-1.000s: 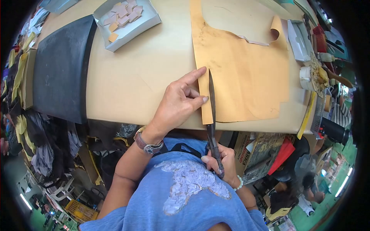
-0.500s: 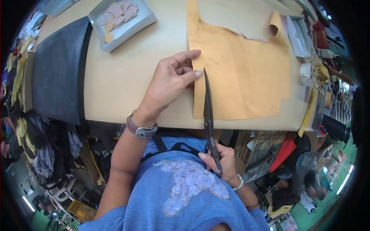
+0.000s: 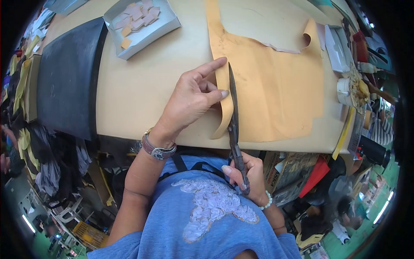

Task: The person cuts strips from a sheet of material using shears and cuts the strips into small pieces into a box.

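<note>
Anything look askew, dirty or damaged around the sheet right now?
The tan sheet looks a bit off: its far right corner curls up instead of lying flat, and dark smudges mark it beyond the left hand.

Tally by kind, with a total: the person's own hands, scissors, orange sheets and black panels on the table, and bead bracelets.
Hands: 2 (left hand, right hand)
Scissors: 1
Orange sheet: 1
Black panel: 1
Bead bracelet: 1
Total: 6
</note>
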`<state>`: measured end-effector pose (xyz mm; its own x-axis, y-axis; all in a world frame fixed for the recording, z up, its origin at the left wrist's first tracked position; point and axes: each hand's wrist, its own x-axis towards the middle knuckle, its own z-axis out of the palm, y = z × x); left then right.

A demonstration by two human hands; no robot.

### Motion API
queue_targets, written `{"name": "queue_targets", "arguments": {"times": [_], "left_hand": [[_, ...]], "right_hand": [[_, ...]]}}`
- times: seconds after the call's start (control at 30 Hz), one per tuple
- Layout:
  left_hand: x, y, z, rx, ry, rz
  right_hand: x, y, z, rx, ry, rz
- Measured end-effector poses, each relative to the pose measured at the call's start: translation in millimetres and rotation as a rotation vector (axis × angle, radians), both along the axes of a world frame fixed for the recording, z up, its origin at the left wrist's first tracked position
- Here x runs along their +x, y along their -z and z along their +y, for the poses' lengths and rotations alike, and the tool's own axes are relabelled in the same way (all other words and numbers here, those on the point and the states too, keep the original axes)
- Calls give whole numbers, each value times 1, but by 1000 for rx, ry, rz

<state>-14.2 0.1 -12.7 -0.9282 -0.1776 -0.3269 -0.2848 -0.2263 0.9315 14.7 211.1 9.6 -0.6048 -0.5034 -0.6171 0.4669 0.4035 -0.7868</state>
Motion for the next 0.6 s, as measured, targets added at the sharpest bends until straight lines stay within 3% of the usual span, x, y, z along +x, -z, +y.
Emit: {"name": "queue_targets", "arguments": {"times": [0.33,0.43,0.6], "left_hand": [[1,0,-2,-17,27,-56],[-9,3,1,80,-131,70],[-23,0,-14,146,-102,66]], "right_hand": [[4,4,0,69,-12,11],[5,4,-1,71,0,22],[4,2,1,58,-1,45]]}}
